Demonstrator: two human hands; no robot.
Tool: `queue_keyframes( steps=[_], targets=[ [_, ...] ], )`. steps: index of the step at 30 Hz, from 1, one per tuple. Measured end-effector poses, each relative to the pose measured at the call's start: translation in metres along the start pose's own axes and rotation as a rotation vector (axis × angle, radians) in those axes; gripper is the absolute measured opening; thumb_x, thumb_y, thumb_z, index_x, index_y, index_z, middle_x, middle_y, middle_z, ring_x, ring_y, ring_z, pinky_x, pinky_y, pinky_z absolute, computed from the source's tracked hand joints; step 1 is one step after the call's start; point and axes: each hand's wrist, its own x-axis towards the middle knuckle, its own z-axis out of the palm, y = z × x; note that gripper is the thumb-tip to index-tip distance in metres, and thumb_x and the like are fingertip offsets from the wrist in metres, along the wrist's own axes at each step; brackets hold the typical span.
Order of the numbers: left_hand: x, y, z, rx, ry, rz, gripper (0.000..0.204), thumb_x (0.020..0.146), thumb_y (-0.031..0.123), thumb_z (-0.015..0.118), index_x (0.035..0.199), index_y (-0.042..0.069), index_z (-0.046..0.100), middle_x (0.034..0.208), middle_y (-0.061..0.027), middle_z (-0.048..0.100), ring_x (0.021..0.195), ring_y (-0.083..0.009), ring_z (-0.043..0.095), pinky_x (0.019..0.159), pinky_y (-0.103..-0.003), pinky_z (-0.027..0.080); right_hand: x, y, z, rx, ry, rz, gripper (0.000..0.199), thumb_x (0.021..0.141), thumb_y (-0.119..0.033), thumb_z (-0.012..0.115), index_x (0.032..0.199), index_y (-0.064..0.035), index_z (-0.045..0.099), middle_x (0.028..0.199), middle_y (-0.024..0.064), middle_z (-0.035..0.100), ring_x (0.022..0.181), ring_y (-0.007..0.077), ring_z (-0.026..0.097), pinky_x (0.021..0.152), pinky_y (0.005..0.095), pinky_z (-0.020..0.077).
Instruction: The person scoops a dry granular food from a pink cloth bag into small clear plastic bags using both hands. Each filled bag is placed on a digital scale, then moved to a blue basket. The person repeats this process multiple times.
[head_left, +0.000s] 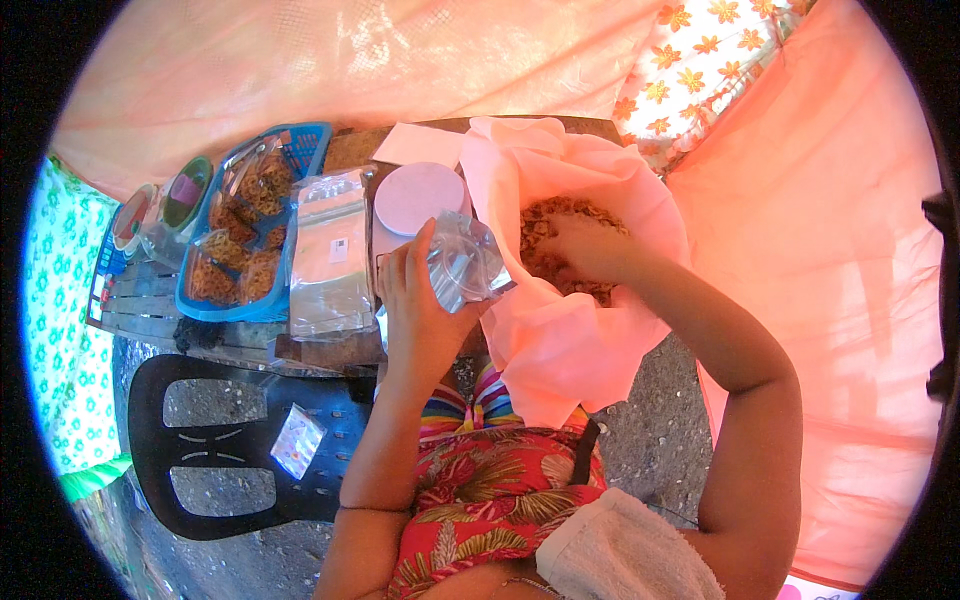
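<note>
My left hand (pixel 408 290) grips a clear, silvery plastic pouch (pixel 466 262), its thumb and fingers closed round the near side. The pouch is held upright beside the pink-lined container. My right hand (pixel 583 250) reaches down into brown, crunchy-looking snack pieces (pixel 560 208) heaped inside that container. Its fingertips are buried among the pieces, so their grip is hidden. A loose pink cloth or sheet (pixel 560 350) lines the container and drapes over its rim, hiding the vessel beneath.
Left of the pouch lie a round pale lid (pixel 420 198) and a stack of flat plastic packs (pixel 332 265). Farther left, a blue basket (pixel 187 290) holds several bagged snacks (pixel 235 268). Tubs (pixel 186 190) stand beyond it. A black chair (pixel 150 440) bears a small packet (pixel 298 441).
</note>
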Motion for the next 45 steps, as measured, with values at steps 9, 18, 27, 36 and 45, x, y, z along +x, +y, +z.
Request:
queue_keyframes(
  steps=[9, 18, 27, 36, 45],
  targets=[
    [-0.001, -0.001, -0.001, -0.009, 0.025, 0.004, 0.105, 0.057, 0.013, 0.094, 0.147, 0.010, 0.038, 0.123, -0.0201, 0.052, 0.115, -0.0398, 0.051, 0.098, -0.051, 0.043, 0.009, 0.018, -0.039, -0.080, 0.224, -0.200, 0.027, 0.083, -0.010, 0.068, 0.110, -0.0110, 0.070, 0.108, 0.0110, 0.069, 0.106, 0.0233, 0.063, 0.093, 0.0347, 0.0495],
    [-0.004, 0.001, -0.008, 0.032, 0.005, 0.001, 0.102, 0.061, 0.024, 0.091, 0.147, 0.008, 0.037, 0.124, -0.0178, 0.052, 0.116, -0.0407, 0.047, 0.103, -0.056, 0.033, 0.013, -0.002, -0.010, 1.114, 0.317, 0.234, 0.030, 0.089, -0.017, 0.062, 0.117, -0.0115, 0.068, 0.107, 0.0151, 0.068, 0.104, 0.0259, 0.064, 0.090, 0.0397, 0.0509],
    [0.011, 0.002, 0.016, 0.116, 0.015, 0.086, 0.107, 0.059, 0.026, 0.093, 0.148, 0.010, 0.036, 0.129, -0.0188, 0.049, 0.117, -0.0413, 0.047, 0.103, -0.055, 0.037, -0.035, -0.021, -0.078, 0.188, 0.223, -0.089, 0.026, 0.083, -0.027, 0.074, 0.103, -0.0100, 0.073, 0.099, 0.0146, 0.066, 0.094, 0.0281, 0.064, 0.086, 0.0407, 0.0498],
    [0.017, 0.006, 0.028, 0.035, 0.002, 0.187, 0.113, 0.059, 0.028, 0.092, 0.151, 0.005, 0.030, 0.135, -0.0202, 0.046, 0.125, -0.0424, 0.044, 0.109, -0.059, 0.032, -0.017, -0.078, -0.027, 0.267, 0.375, -0.343, 0.020, 0.085, -0.024, 0.070, 0.093, -0.0055, 0.070, 0.100, 0.0166, 0.057, 0.090, 0.0356, 0.060, 0.085, 0.0448, 0.0492],
    [0.025, -0.002, 0.038, 0.041, 0.071, 0.236, 0.099, 0.066, 0.027, 0.088, 0.147, 0.005, 0.036, 0.132, -0.0200, 0.050, 0.120, -0.0405, 0.049, 0.105, -0.054, 0.038, -0.018, -0.084, -0.066, 0.480, 0.306, -0.171, 0.021, 0.089, -0.011, 0.063, 0.109, -0.0034, 0.065, 0.097, 0.0126, 0.067, 0.088, 0.0227, 0.064, 0.078, 0.0346, 0.0518]
  ],
)
